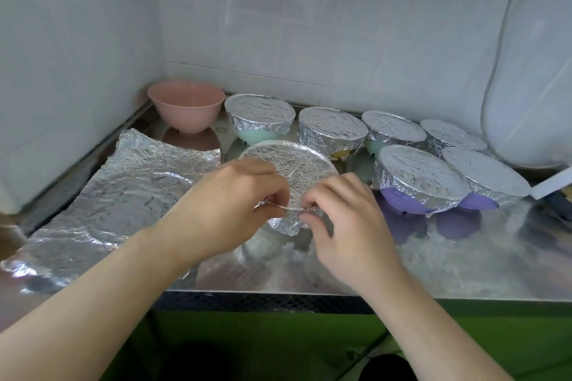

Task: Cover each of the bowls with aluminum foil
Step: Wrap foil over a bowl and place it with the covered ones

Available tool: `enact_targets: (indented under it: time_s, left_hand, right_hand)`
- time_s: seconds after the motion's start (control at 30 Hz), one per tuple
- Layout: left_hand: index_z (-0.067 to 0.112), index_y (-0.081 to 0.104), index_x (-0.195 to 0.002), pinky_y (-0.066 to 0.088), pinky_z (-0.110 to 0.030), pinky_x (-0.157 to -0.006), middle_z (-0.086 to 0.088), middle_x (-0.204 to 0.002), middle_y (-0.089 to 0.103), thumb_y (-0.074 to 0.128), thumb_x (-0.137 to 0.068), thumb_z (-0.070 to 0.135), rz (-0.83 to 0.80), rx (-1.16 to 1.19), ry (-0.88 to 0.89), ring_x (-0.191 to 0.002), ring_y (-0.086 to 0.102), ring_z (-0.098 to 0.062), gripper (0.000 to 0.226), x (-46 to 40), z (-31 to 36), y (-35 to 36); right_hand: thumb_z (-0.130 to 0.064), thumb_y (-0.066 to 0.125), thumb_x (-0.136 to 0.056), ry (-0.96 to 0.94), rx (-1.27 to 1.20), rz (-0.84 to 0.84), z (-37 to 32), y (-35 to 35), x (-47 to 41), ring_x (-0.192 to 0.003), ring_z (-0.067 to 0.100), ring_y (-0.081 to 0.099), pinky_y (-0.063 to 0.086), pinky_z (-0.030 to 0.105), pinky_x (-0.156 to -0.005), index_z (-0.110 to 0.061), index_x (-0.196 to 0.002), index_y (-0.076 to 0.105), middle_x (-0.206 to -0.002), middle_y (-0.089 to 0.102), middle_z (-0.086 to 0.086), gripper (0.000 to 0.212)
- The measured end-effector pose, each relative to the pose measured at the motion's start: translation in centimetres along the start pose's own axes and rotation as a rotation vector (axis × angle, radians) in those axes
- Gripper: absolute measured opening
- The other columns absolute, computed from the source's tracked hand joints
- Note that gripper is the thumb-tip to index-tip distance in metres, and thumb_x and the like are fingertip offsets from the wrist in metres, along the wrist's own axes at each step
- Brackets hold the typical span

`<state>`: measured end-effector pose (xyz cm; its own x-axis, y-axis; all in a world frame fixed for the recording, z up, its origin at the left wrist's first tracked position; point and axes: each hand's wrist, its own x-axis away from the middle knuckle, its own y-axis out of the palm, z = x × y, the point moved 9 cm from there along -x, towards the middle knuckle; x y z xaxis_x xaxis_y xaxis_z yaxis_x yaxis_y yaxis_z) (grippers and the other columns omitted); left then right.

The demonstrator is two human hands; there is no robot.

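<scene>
Left hand (229, 204) and right hand (343, 219) both pinch the foil edge (286, 209) on the central bowl (291, 164); uncovered pink bowl (186, 107) behind-left. No legible writing.

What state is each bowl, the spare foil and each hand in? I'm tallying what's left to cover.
Pink bowl: uncovered, upright, back left.
Six rear and right bowls, e.g.: foil-covered.
Front bowl: foil over top, near edge being crimped.
Loose foil sheet: flat, crinkled, unused.
Left hand: pinches the front bowl's foil edge.
Right hand: pinches the same edge.
</scene>
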<state>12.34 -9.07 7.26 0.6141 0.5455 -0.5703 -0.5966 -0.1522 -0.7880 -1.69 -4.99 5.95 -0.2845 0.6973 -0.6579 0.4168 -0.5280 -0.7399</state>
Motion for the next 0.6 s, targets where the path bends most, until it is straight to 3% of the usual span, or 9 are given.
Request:
enact_targets:
  time_s: [0.1, 0.3, 0.43, 0.6]
  left_hand:
    - [0.029, 0.066, -0.091, 0.052, -0.04, -0.074, 0.016, -0.089, 0.057, 0.081, -0.087, 0.025, 0.003, 0.003, -0.014, -0.087, 0.053, -0.009, 0.017, 0.1, -0.3, -0.1]
    - [0.026, 0.067, -0.091, 0.052, -0.041, -0.073, 0.014, -0.086, 0.058, 0.083, -0.084, 0.017, 0.02, 0.048, -0.028, -0.084, 0.055, -0.011, 0.019, 0.1, -0.1, 0.1]
    - [0.025, 0.067, -0.09, 0.05, -0.035, -0.074, 0.015, -0.085, 0.057, 0.083, -0.084, 0.015, 0.027, 0.056, -0.032, -0.083, 0.054, -0.008, 0.019, 0.0, 0.1, 0.2]
    - [0.024, 0.067, -0.09, 0.048, -0.03, -0.073, 0.015, -0.084, 0.056, 0.084, -0.083, 0.02, 0.029, 0.003, -0.017, -0.081, 0.052, -0.009, 0.018, 0.0, 0.6, 0.2]
  right_hand:
    - [-0.01, 0.084, -0.088, 0.022, 0.008, 0.046, 0.2, -0.1, 0.2, -0.1, 0.021, 0.055, 0.049, 0.04, -0.086, -0.014, -0.094, 0.065, -0.102, 0.058, -0.006, 0.02]
    - [-0.031, 0.092, -0.08, 0.093, 0.061, 0.032, 0.3, 0.6, 0.3, -0.099, 0.025, 0.055, 0.049, 0.039, -0.086, -0.015, -0.097, 0.058, -0.106, 0.05, -0.001, 0.041]
    - [-0.031, 0.094, -0.076, 0.136, 0.073, 0.056, 0.2, 0.9, 0.5, -0.096, 0.026, 0.055, 0.049, 0.034, -0.081, -0.015, -0.099, 0.055, -0.106, 0.044, 0.0, 0.048]
    - [-0.035, 0.093, -0.076, 0.172, 0.043, 0.067, 0.3, 1.4, 0.8, -0.094, 0.027, 0.054, 0.051, 0.038, -0.074, -0.016, -0.102, 0.052, -0.107, 0.041, -0.001, 0.053]
